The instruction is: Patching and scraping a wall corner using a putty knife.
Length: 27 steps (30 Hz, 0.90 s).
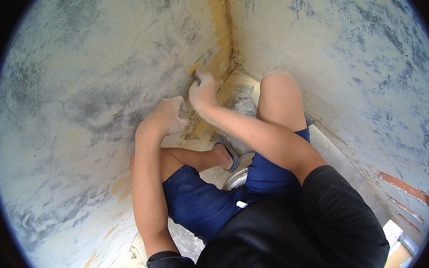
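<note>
My right hand [203, 92] is closed round a small putty knife [195, 75], mostly hidden by the fingers. Yellow putty [193, 68] shows at its tip, right against the left wall [96, 74]. Lower and to the left, my left hand [167, 116] is raised close to the same wall, its fingers curled inward. Whatever it may hold is hidden by the palm. Pale dust coats both hands. A band of yellow-brown putty [220, 35] runs down the corner where the two walls meet, just beyond my right hand.
The right wall [335, 58] rises close by, with exposed red brick [405, 187] low down. Between my bent legs are a grey slipper [226, 153] on my foot, a round metal rim [236, 179] and a clear, dusty container [245, 106] near the corner.
</note>
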Each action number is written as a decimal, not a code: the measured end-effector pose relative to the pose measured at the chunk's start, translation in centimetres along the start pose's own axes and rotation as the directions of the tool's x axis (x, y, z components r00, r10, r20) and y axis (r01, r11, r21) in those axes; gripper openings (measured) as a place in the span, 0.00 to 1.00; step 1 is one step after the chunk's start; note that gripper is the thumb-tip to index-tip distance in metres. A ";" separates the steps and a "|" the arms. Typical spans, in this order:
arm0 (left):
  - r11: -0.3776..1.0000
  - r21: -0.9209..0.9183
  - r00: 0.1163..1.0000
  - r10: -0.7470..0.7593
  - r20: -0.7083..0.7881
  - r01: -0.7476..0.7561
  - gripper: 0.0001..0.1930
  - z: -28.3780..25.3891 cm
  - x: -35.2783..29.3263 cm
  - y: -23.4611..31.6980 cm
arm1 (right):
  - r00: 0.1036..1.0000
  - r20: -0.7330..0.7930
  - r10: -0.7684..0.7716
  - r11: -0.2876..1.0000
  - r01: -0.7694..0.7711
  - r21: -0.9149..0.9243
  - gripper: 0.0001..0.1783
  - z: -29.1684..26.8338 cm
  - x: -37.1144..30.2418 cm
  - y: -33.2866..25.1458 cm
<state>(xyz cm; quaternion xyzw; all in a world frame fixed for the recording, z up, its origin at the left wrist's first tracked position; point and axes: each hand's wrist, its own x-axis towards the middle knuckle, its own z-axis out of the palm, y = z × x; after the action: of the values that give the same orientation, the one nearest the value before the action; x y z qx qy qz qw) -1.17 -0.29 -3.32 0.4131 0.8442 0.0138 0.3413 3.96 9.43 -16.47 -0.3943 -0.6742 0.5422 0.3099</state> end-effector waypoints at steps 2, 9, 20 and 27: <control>0.998 -0.042 0.999 -0.047 0.014 0.047 0.21 -0.1 -0.2 0.5 | 0.985 -0.015 0.170 0.985 -0.169 0.034 0.21 -0.6 1.2 -1.4; 1.000 -0.001 1.000 -0.003 -0.031 0.003 0.20 0.1 -0.3 0.4 | 0.983 0.014 0.184 0.982 -0.184 0.040 0.25 -1.0 1.9 -1.2; 0.999 -0.040 0.990 0.000 -0.144 -0.006 0.14 0.0 -0.3 0.3 | 0.952 -0.022 0.305 0.950 -0.303 0.075 0.26 -0.4 0.9 -2.5; 0.994 -0.081 0.985 0.058 -0.163 -0.071 0.13 0.4 0.7 -0.3 | 0.950 -0.096 0.296 0.939 -0.272 0.210 0.21 -0.3 3.7 0.5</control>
<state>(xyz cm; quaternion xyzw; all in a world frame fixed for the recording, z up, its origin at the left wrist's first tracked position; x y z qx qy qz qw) -1.40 -0.09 -4.11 0.4227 0.8537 0.0945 0.2891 2.47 12.83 -16.89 -0.4890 -0.5331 0.6183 0.3072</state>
